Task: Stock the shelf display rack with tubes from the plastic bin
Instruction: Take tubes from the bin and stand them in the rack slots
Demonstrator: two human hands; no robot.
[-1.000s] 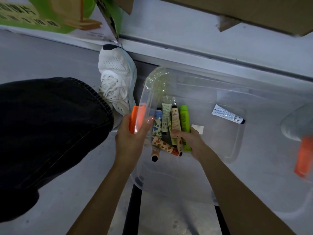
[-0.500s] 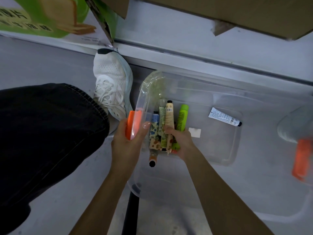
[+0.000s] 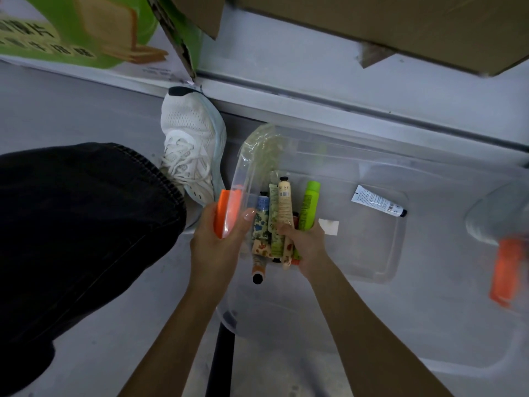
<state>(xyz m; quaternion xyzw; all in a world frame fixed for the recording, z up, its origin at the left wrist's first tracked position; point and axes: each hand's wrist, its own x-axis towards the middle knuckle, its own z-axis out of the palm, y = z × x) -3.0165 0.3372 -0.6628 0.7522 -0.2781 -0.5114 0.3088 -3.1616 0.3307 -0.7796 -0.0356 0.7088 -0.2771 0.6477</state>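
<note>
Right hand [image 3: 306, 247] now curls tightly round a bundle of tubes [image 3: 284, 202], raked together from the loose spread of a second ago. Left hand [image 3: 217, 242] grips the plastic bin [image 3: 372, 270] at its orange latch [image 3: 226, 212], 9 o'clock of the bundle. One white tube [image 3: 378, 201] lies alone at 3 o'clock. Judgement: bundle ready to lift; rack not in view.

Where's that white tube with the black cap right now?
In the head view the white tube lies alone on the bottom of the clear bin, to the right of the bunch of tubes in the right hand, clear of them.
</note>
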